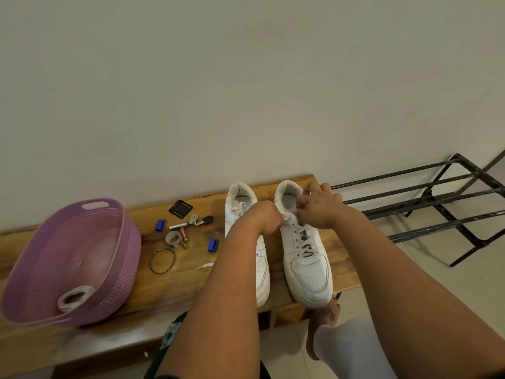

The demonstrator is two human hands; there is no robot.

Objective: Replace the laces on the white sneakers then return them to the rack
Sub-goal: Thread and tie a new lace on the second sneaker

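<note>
Two white sneakers are sitting side by side on the wooden bench (169,291) in the middle of the frame, toes pointing at the camera. Biggest thing on the bench is the purple plastic basket (120,269) at lower left, tilting toward the camera with a coiled white lace (75,296) lying inside it. At the right edge the black metal shoe rack (437,203) is standing on the tiled floor, just beside the bench end.

The right sneaker (307,258) is showing laces crossing through most of its eyelets, while the left sneaker (261,269) is mostly hiding behind the forearm. Both hands are working at the top of the right sneaker's tongue: the left hand (266,217) is curling its fingers and pinching the lace (302,236) near the upper eyelets, and the right hand (319,206) is pinching the lace end on the other side, fingers bent tight over the collar.

Smaller stuff is scattering across the bench between basket and shoes: a twisted metal bangle (162,261), a black square pouch (180,207), a roll of clear tape (172,239), a key bunch (196,220), two blue caps (212,245), a battery (183,233), and a loose white lace tip (205,266) near the left forearm.
</note>
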